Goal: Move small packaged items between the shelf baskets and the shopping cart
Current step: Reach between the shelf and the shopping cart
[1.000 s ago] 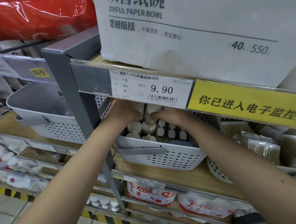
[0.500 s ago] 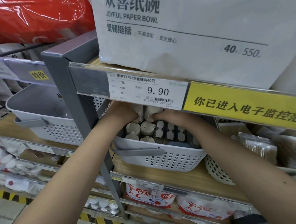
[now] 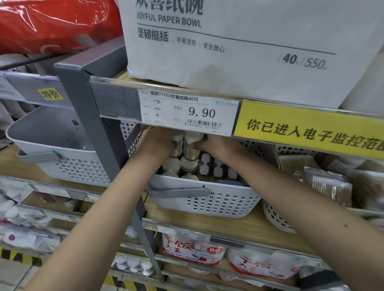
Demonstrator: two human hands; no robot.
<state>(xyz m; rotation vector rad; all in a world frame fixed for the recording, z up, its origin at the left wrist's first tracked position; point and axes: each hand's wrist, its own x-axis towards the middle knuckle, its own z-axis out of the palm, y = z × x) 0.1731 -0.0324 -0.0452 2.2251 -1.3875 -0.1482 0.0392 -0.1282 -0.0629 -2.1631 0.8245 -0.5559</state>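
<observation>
Little moved since half a second ago: both hands in the same spot under the shelf edge, the two containers between them a touch higher against the price strip.

Left hand (image 3: 159, 143) curled round a small cylindrical container (image 3: 177, 144), fingers wrapped on its left side. Right hand (image 3: 217, 146) curled round a second container (image 3: 192, 143), fingertips pinching its right side. Both containers upright, side by side, touching or nearly so, tops partly hidden behind the clear price rail (image 3: 166, 104). Both held above the white perforated basket (image 3: 217, 202), over its back left corner.

Below the held pair, more round-topped containers (image 3: 189, 164) standing upright in the basket's left part; flat dark-edged packs (image 3: 216, 169) in rows to their right. Grey handle (image 3: 179, 191) on the basket's front rim.

Price tag (image 3: 188, 111) reading 9.90 on the rail directly above the hands; yellow warning strip (image 3: 316, 134) to its right. Large white paper bowl pack (image 3: 236, 43) on the shelf above. Grey-white basket (image 3: 53, 147) left of the upright post (image 3: 98, 127). Packs of cotton swabs (image 3: 327, 185) to the right. Shopping cart not identifiable.
</observation>
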